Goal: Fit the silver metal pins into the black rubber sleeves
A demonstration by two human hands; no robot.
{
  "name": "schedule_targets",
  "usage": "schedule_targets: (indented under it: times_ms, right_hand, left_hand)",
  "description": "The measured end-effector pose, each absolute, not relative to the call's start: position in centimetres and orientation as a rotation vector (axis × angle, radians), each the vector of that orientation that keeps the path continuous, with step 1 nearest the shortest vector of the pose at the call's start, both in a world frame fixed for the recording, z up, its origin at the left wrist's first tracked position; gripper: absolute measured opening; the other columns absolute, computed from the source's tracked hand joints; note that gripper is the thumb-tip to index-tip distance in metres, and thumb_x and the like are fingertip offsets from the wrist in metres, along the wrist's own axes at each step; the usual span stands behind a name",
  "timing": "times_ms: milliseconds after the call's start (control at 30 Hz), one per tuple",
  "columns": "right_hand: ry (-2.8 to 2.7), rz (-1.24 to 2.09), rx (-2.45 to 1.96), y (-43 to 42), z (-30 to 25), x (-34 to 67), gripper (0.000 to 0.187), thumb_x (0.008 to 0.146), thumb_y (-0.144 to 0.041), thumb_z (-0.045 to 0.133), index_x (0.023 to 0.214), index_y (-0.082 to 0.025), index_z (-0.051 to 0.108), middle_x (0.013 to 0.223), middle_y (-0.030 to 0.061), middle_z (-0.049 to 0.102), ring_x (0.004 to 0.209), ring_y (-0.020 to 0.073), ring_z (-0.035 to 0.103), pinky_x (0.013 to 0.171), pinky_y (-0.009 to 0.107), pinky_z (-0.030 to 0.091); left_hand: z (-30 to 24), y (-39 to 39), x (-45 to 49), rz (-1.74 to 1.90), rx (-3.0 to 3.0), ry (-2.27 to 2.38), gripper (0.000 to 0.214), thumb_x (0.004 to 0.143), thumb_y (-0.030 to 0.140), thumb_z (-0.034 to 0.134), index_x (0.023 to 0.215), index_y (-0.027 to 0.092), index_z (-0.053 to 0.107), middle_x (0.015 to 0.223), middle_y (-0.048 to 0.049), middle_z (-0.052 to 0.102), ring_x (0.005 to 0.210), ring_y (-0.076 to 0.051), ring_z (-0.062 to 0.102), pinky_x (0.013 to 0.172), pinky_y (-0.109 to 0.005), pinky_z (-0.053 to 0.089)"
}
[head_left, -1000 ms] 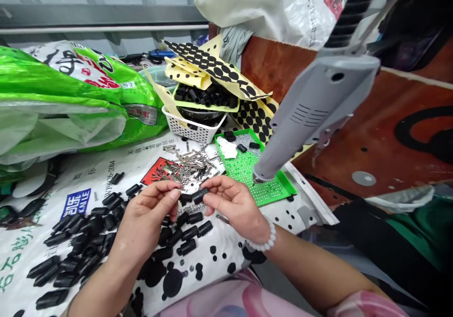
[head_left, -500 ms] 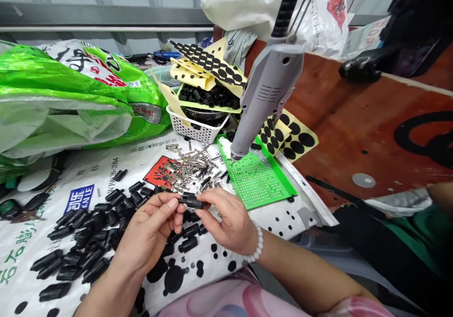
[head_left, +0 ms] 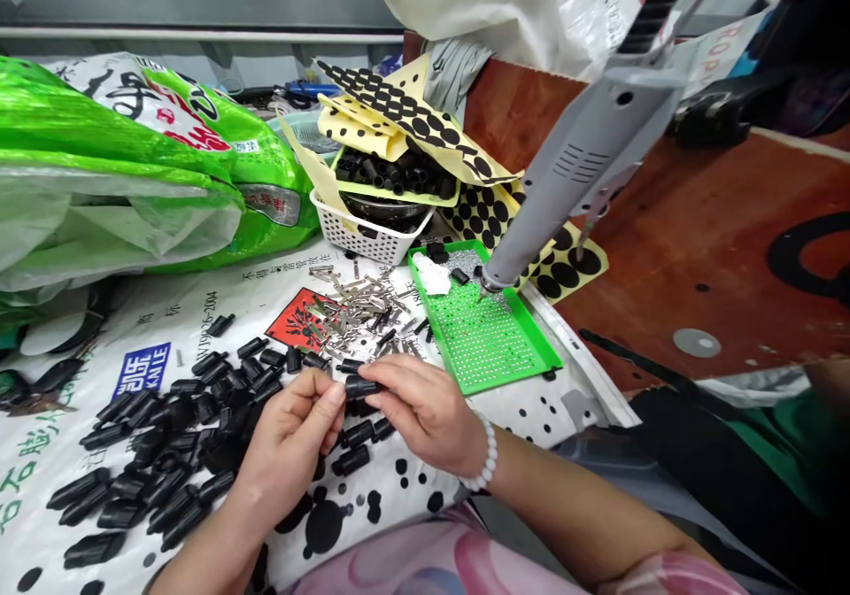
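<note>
Currently, black rubber cylindrical sleeve (head_left: 360, 388) is clenched in R hand (head_left: 425, 413) grip; L hand (head_left: 289, 440) grip state cannot be told.

The left hand (head_left: 289, 440) and right hand (head_left: 425, 413) hide part of the black tube (head_left: 359, 388). The top of the gray power tool (head_left: 584, 170) is cut off by the edge. The tiny shiny bits (head_left: 465, 263) on the green tray (head_left: 531, 338) are too small to tell what they are.
</note>
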State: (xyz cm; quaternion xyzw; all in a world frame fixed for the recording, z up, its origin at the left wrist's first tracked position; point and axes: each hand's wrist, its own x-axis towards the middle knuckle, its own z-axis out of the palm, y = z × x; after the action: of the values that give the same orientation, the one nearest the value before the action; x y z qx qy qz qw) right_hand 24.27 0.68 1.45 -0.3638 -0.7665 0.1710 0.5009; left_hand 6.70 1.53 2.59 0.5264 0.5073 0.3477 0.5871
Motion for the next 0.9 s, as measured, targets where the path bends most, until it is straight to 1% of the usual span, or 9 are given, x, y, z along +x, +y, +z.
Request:
schedule_targets:
  times_ms: [200,367,533,600,667,733,767,833,900]
  right_hand:
    - [-1.903,0.391,-0.812,0.7,1.3,24.5,0.026,0.087,-0.015,0.049,0.112,-0.014,0.057,0.100,0.0113,0.066,0.092,0.0162,0.062,0.079,0.030,0.054]
    - [-1.777,0.503,-0.868,0.7,1.4,24.4,0.023,0.084,-0.018,0.057,0.107,-0.015,0.060,0.089,0.0089,0.068,0.081,0.0149,0.063,0.073,0.028,0.055]
    - [-1.758,0.563,-0.924,0.2,1.3,24.1,0.021,0.084,-0.019,0.056,0.104,-0.014,0.061,0.086,0.0082,0.066,0.077,0.0149,0.062,0.070,0.028,0.053]
    - [-1.746,0.613,-0.931,0.1,1.2,23.8,0.020,0.084,-0.018,0.055,0.102,-0.014,0.061,0.079,0.0062,0.065,0.071,0.0139,0.061,0.067,0.028,0.052]
    - [-1.683,0.773,-0.941,0.0,1.1,23.6,0.018,0.084,-0.020,0.055,0.100,-0.015,0.062,0.068,0.0013,0.061,0.058,0.0109,0.058,0.061,0.025,0.051]
    - [-1.611,0.934,-0.947,0.1,1.2,23.5,0.018,0.084,-0.022,0.056,0.099,-0.015,0.062,0.063,-0.0020,0.058,0.050,0.0083,0.055,0.055,0.022,0.050]
    - [-1.598,0.971,-0.956,0.1,1.3,23.4,0.018,0.083,-0.023,0.057,0.098,-0.015,0.063,0.063,-0.0019,0.058,0.050,0.0081,0.055,0.054,0.021,0.049]
    - [-1.621,0.964,-0.987,0.3,1.6,23.4,0.019,0.080,-0.025,0.060,0.096,-0.014,0.064,0.068,0.0006,0.061,0.056,0.0092,0.056,0.056,0.022,0.048]
    - [-1.644,0.941,-1.005,0.6,1.8,23.4,0.021,0.079,-0.025,0.061,0.096,-0.014,0.065,0.074,0.0025,0.062,0.060,0.0102,0.056,0.057,0.022,0.048]
  left_hand:
    - [2.5,1.7,6.8,0.753,1.134,1.090,0.033,0.083,0.044,0.052,0.063,0.020,0.042,0.048,0.0077,0.039,0.043,-0.007,0.030,0.041,-0.019,0.027]
    - [3.0,1.4,6.7,0.824,1.371,1.169,0.027,0.084,0.040,0.051,0.066,0.020,0.046,0.053,0.0063,0.040,0.048,-0.009,0.035,0.046,-0.020,0.031]
    - [2.9,1.2,6.5,0.848,1.567,1.234,0.024,0.085,0.035,0.050,0.066,0.020,0.047,0.055,0.0060,0.037,0.050,-0.009,0.034,0.047,-0.021,0.029]
    - [2.8,1.3,6.6,0.840,1.607,1.229,0.025,0.086,0.035,0.047,0.065,0.020,0.046,0.054,0.0061,0.036,0.049,-0.009,0.033,0.047,-0.021,0.029]
    - [2.9,1.5,6.6,0.838,1.656,1.234,0.026,0.087,0.035,0.045,0.065,0.020,0.045,0.054,0.0063,0.036,0.049,-0.009,0.033,0.047,-0.021,0.030]
    - [2.9,1.8,6.5,0.828,1.696,1.249,0.028,0.087,0.036,0.044,0.063,0.020,0.044,0.053,0.0062,0.037,0.048,-0.009,0.034,0.046,-0.020,0.031]
    - [2.9,1.9,6.4,0.811,1.707,1.258,0.029,0.087,0.036,0.043,0.063,0.020,0.045,0.053,0.0061,0.038,0.048,-0.009,0.035,0.046,-0.020,0.031]
    - [2.7,2.0,6.1,0.756,1.718,1.279,0.029,0.087,0.039,0.043,0.065,0.020,0.048,0.053,0.0053,0.043,0.048,-0.009,0.040,0.046,-0.020,0.034]
    - [2.4,2.1,5.7,0.700,1.723,1.304,0.027,0.086,0.041,0.043,0.075,0.020,0.055,0.055,0.0042,0.049,0.050,-0.010,0.046,0.048,-0.020,0.039]
